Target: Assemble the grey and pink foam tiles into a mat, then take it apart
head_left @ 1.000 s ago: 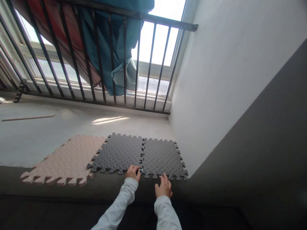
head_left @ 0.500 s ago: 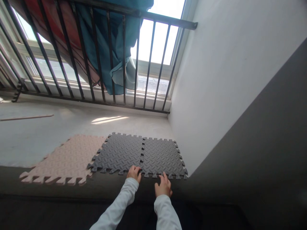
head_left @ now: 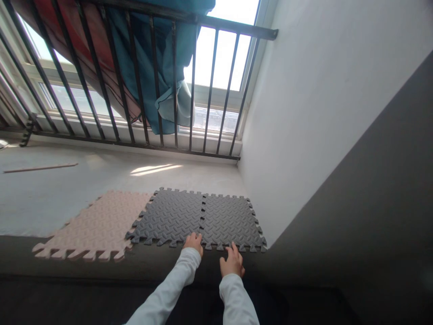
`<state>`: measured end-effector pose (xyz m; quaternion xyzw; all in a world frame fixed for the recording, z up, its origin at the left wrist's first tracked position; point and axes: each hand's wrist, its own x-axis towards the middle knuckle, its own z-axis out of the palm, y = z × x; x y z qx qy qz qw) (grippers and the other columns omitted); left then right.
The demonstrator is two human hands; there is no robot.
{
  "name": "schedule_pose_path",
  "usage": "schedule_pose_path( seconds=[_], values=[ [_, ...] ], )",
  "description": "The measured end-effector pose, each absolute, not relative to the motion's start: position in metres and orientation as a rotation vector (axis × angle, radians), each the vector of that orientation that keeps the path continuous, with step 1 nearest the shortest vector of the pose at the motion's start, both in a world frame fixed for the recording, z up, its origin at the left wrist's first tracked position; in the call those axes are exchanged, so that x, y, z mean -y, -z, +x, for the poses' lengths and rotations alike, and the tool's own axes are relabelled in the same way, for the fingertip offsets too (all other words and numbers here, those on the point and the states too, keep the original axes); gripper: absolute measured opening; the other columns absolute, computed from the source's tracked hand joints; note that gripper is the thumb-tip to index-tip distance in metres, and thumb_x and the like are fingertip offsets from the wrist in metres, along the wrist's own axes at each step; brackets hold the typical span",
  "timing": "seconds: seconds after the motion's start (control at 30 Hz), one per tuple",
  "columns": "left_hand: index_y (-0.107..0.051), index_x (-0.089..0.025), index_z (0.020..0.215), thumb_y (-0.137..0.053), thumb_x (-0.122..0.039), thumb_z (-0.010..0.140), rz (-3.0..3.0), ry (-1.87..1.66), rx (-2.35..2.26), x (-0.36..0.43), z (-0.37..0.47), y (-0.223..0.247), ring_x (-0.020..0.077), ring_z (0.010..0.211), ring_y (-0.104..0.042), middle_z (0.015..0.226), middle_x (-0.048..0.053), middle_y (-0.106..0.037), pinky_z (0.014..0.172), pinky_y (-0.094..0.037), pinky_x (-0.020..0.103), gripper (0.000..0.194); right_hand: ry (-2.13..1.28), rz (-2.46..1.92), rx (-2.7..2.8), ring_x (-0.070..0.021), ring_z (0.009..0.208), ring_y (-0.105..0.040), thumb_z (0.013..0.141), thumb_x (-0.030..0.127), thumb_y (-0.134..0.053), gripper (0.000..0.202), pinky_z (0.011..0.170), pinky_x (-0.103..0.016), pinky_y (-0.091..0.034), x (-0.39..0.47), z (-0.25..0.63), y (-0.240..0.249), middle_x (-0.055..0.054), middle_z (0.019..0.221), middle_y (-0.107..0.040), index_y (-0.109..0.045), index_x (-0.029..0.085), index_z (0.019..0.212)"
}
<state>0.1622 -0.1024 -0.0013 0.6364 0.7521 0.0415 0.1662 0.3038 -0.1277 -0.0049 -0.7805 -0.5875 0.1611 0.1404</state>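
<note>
Two dark grey foam mat tiles with diamond-plate texture, the left tile (head_left: 172,214) and the right tile (head_left: 230,219), lie side by side on the ledge. Their toothed edges meet along a seam, where small gaps show. My left hand (head_left: 193,243) is closed on the near edge at the seam, fingers bent over the top and pressed together; its thumb is partly hidden. Against the right tile's near edge, my right hand (head_left: 232,262) has its fingers apart, fingertips at the teeth. A pink foam mat tile (head_left: 101,221) lies partly under the left grey tile.
Behind the tiles runs a black metal railing (head_left: 145,146) before a window with red and teal curtains (head_left: 145,67). A white wall (head_left: 291,135) rises at the right. A thin stick (head_left: 40,168) lies on the pale ledge (head_left: 101,174), whose near edge drops into shadow.
My left hand has shifted slightly right and up onto the seam, its fingers closing together. The seam looks narrower near the front. The right hand has barely moved; the view shifted slightly.
</note>
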Motion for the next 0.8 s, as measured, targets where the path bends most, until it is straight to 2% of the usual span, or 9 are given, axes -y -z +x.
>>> schedule_pose_path(
  seconds=[0.13, 0.27, 0.33, 0.4, 0.5, 0.6, 0.7, 0.8],
  values=[
    [-0.053, -0.021, 0.114, -0.046, -0.022, 0.071, 1.765, 0.024, -2.18, 0.101, 0.168, -0.017, 0.0267, 0.099, -0.047, 0.11, 0.013, -0.052, 0.08, -0.037, 0.038, 0.044, -0.469, -2.255, 1.698, -0.0197, 0.114, -0.038, 0.065, 0.014, -0.04, 0.043, 0.083, -0.038, -0.038, 0.128, 0.304, 0.005, 0.002, 0.133, -0.037, -0.057, 0.028, 0.102],
    [-0.065, -0.019, 0.092, -0.046, -0.028, 0.072, 1.849, 0.06, -2.197, 0.094, 0.166, -0.031, 0.0311, 0.112, -0.038, 0.122, 0.015, -0.046, 0.084, -0.033, 0.047, 0.029, -0.477, -2.245, 1.699, -0.0195, 0.114, -0.038, 0.065, 0.014, -0.039, 0.043, 0.083, -0.038, -0.038, 0.128, 0.304, 0.004, 0.003, 0.134, -0.036, -0.058, 0.029, 0.101],
    [-0.066, -0.02, 0.085, -0.05, -0.027, 0.069, 1.973, 0.04, -2.133, 0.089, 0.161, -0.033, 0.03, 0.121, -0.028, 0.132, 0.01, -0.038, 0.091, -0.027, 0.049, 0.024, -0.477, -2.246, 1.7, -0.0195, 0.114, -0.038, 0.064, 0.014, -0.039, 0.043, 0.082, -0.038, -0.038, 0.128, 0.304, 0.005, 0.003, 0.134, -0.036, -0.058, 0.029, 0.1],
    [-0.064, -0.025, 0.088, -0.052, -0.023, 0.067, 2.031, 0.012, -2.053, 0.085, 0.154, -0.032, 0.0267, 0.125, -0.023, 0.136, 0.004, -0.035, 0.096, -0.02, 0.052, 0.024, -0.475, -2.248, 1.699, -0.0193, 0.113, -0.038, 0.064, 0.013, -0.04, 0.043, 0.082, -0.037, -0.038, 0.128, 0.304, 0.005, 0.003, 0.134, -0.036, -0.058, 0.028, 0.1],
    [-0.059, -0.028, 0.092, -0.052, -0.021, 0.067, 2.018, -0.022, -1.988, 0.08, 0.146, -0.028, 0.0244, 0.125, -0.026, 0.133, 0.001, -0.04, 0.097, -0.017, 0.056, 0.027, -0.473, -2.248, 1.696, -0.0191, 0.113, -0.038, 0.064, 0.013, -0.04, 0.042, 0.082, -0.037, -0.038, 0.128, 0.304, 0.005, 0.002, 0.133, -0.036, -0.058, 0.028, 0.1],
    [-0.055, -0.026, 0.096, -0.053, -0.022, 0.067, 2.019, -0.004, -1.964, 0.077, 0.143, -0.025, 0.0229, 0.123, -0.031, 0.13, 0.004, -0.044, 0.097, -0.018, 0.055, 0.03, -0.475, -2.245, 1.697, -0.0191, 0.113, -0.038, 0.064, 0.013, -0.04, 0.042, 0.083, -0.037, -0.037, 0.128, 0.303, 0.004, 0.002, 0.134, -0.036, -0.058, 0.027, 0.099],
    [-0.053, -0.023, 0.099, -0.051, -0.024, 0.068, 2.035, 0.029, -1.957, 0.071, 0.14, -0.027, 0.021, 0.115, -0.041, 0.117, 0.007, -0.055, 0.097, -0.02, 0.052, 0.031, -0.482, -2.249, 1.688, -0.0194, 0.114, -0.037, 0.065, 0.014, -0.039, 0.042, 0.084, -0.038, -0.037, 0.129, 0.302, 0.002, 0.002, 0.133, -0.036, -0.058, 0.027, 0.1],
    [-0.052, -0.024, 0.104, -0.049, -0.023, 0.071, 2.061, 0.065, -1.942, 0.061, 0.135, -0.03, 0.0205, 0.111, -0.045, 0.113, 0.006, -0.057, 0.098, -0.021, 0.051, 0.033, -0.486, -2.25, 1.676, -0.0192, 0.115, -0.037, 0.065, 0.014, -0.039, 0.042, 0.084, -0.038, -0.036, 0.129, 0.301, 0.001, 0.002, 0.133, -0.037, -0.058, 0.027, 0.1]
  ],
)
